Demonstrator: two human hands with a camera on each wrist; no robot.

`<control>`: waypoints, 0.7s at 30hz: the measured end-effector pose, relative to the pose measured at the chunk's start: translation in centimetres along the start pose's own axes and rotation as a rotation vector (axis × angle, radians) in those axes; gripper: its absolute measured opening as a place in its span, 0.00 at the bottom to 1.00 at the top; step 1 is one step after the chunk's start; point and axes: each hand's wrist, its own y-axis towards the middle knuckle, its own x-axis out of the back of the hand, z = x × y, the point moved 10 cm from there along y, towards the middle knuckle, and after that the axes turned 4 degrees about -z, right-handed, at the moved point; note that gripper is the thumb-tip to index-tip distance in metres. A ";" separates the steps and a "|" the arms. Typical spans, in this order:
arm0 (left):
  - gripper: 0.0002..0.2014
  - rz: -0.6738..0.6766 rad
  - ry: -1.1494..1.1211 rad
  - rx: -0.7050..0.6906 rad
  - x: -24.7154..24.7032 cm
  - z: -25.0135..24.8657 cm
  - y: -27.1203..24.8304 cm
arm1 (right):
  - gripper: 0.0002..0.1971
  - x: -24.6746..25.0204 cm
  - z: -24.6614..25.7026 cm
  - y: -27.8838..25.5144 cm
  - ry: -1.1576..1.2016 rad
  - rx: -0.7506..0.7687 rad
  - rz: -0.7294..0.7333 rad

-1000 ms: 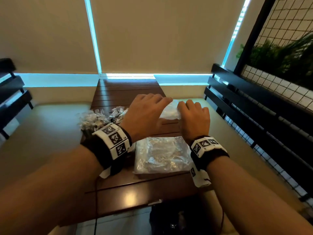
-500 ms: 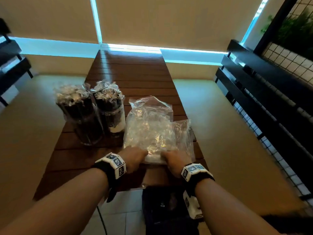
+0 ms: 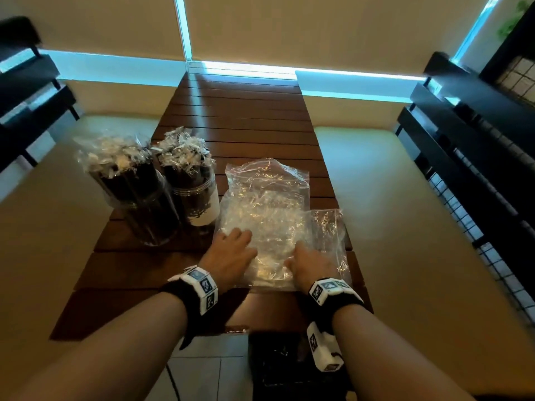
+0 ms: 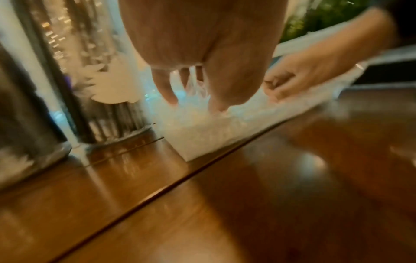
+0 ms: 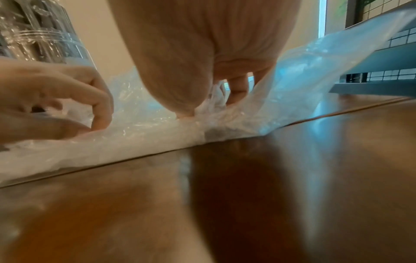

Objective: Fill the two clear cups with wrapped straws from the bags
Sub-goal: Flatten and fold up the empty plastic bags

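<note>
Two clear cups (image 3: 139,198) (image 3: 194,189) packed with dark wrapped straws stand upright at the table's left. Beside them a crumpled clear plastic bag (image 3: 266,204) lies flat, partly over a second clear bag (image 3: 327,235) that sticks out on the right. My left hand (image 3: 231,250) is on the top bag's near left part, and in the left wrist view its fingertips (image 4: 166,96) and thumb press down with plastic bunched between them. My right hand (image 3: 307,261) is on the near right part, pinching crumpled plastic (image 5: 213,105). I cannot see whether the bags hold anything.
The slatted brown wooden table (image 3: 246,111) runs away toward a window with lowered blinds. Cream bench cushions (image 3: 58,227) (image 3: 405,227) flank it, with black slatted backrests (image 3: 477,140) behind. A dark bag (image 3: 283,366) sits on the floor under the near edge.
A second ago both hands reached to a bag farther out; it now lies over the near bag. Since half a second ago the hands have slid forward from its near edge onto it.
</note>
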 end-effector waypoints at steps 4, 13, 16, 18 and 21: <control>0.20 0.083 0.051 -0.121 -1.9 -0.5 -1.0 | 0.14 0.3 -0.8 0.4 0.081 -0.079 0.020; 0.28 0.165 0.101 0.021 -1.7 0.7 0.7 | 0.22 1.4 4.9 -2.1 -0.235 0.478 0.059; 0.28 0.170 0.217 -0.012 -1.4 -0.3 0.8 | 0.23 1.2 5.2 -1.5 -0.243 0.444 0.138; 0.26 0.183 0.236 -0.015 -1.1 -0.8 0.8 | 0.20 1.3 5.5 -1.6 -0.248 0.440 0.115; 0.19 0.181 0.218 0.011 0.3 -0.7 1.2 | 0.16 2.0 4.9 -1.2 -0.179 0.366 0.012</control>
